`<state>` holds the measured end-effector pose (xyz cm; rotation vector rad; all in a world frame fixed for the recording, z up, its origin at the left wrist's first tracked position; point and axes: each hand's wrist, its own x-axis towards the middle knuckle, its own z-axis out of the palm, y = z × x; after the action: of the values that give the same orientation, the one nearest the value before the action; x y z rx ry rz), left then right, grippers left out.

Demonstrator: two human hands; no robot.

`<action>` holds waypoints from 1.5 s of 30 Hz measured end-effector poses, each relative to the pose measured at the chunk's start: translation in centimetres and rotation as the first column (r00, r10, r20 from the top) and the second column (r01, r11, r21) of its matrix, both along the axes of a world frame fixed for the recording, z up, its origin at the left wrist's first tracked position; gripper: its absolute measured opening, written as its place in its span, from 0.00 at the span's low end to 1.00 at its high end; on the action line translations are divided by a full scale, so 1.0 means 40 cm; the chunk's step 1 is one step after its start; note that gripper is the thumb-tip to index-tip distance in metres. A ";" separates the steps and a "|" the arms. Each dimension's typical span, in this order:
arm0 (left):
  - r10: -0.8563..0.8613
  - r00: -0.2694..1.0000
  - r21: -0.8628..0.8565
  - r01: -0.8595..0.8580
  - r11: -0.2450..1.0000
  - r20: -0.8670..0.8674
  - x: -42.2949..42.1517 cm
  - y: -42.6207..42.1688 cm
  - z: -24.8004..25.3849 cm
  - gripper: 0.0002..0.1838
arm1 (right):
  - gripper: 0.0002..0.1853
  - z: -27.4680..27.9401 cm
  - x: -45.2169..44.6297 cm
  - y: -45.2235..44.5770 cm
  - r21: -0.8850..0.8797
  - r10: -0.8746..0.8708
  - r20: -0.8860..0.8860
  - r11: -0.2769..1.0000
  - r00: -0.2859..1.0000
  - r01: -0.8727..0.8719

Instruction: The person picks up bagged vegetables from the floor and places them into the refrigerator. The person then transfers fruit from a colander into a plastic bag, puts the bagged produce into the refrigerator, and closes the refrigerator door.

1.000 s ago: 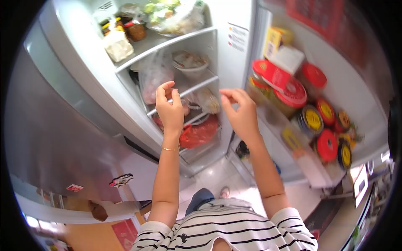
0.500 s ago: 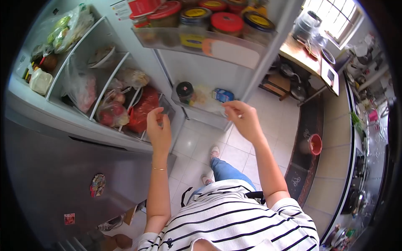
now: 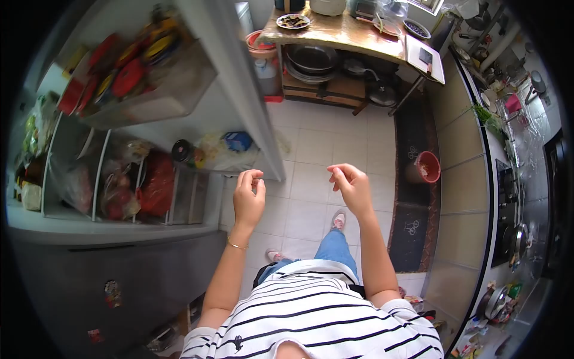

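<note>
Over open floor point(image 3: 314, 140), left hand point(image 3: 249, 203) hovers near fridge door edge point(image 3: 258, 113).

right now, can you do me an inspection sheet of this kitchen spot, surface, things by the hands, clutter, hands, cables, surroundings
Surface: table bearing a plate of dark food and other dishes.
Things nearest the hands: fridge with its door open; jars on the door shelf, blurred; red bag inside.
Clutter: pans under the table.
Hands: left hand and right hand, fingers curled, holding nothing visible.
Cables: nothing seen.
Surroundings: tiled floor; dark mat with a red bin on it.
</note>
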<state>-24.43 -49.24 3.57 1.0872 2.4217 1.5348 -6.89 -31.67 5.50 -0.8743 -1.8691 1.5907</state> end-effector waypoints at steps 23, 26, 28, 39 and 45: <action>0.266 0.880 -0.336 -0.131 0.933 0.393 -0.204 0.825 -0.589 0.11 | 0.13 -0.399 -0.444 0.704 -0.360 0.393 0.164 0.878 0.905 -0.316; 0.333 0.834 -0.301 -0.212 0.930 0.440 -0.329 0.938 -0.778 0.12 | 0.12 -0.562 -0.601 0.796 -0.362 0.362 0.120 0.883 0.924 -0.298; 0.385 0.819 -0.330 -0.256 0.909 0.425 -0.423 0.995 -0.915 0.13 | 0.12 -0.725 -0.692 0.870 -0.274 0.352 0.171 0.914 0.920 -0.298; 0.652 0.677 -0.581 -0.393 0.713 0.342 -0.658 0.970 -1.835 0.20 | 0.10 -1.379 -0.832 1.044 -0.398 0.318 0.317 0.900 0.894 -0.179; 0.824 0.532 -0.764 -0.444 0.468 0.195 -0.749 1.017 -2.109 0.32 | 0.08 -1.607 -0.952 1.112 -0.513 0.494 0.187 0.786 0.849 -0.344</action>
<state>-54.40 -8.57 -80.81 -0.5024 2.6438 0.7214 -44.96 12.82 -58.77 -0.9927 -2.0397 2.3748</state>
